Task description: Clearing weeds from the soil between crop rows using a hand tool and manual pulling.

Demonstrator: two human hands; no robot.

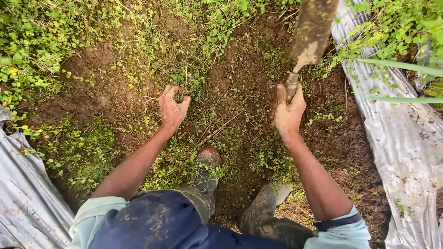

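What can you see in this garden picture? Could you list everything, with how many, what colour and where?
Hand tool: one, broad flat blade caked with brown mud, upper right, its handle in the right hand.
Weeds: many, small-leaved green, some with yellow flowers, thick at upper left and scattered over the ground.
Soil: brown, bare patches in the middle.
Plastic sheeting: two strips, silvery grey, along the right edge and lower left.
Long leaves: two, pale green, at right.
Boots: two, muddy, bottom centre.
Left hand: dirty, curled on a tuft of weeds.
Right hand: dirty, gripping the tool handle.
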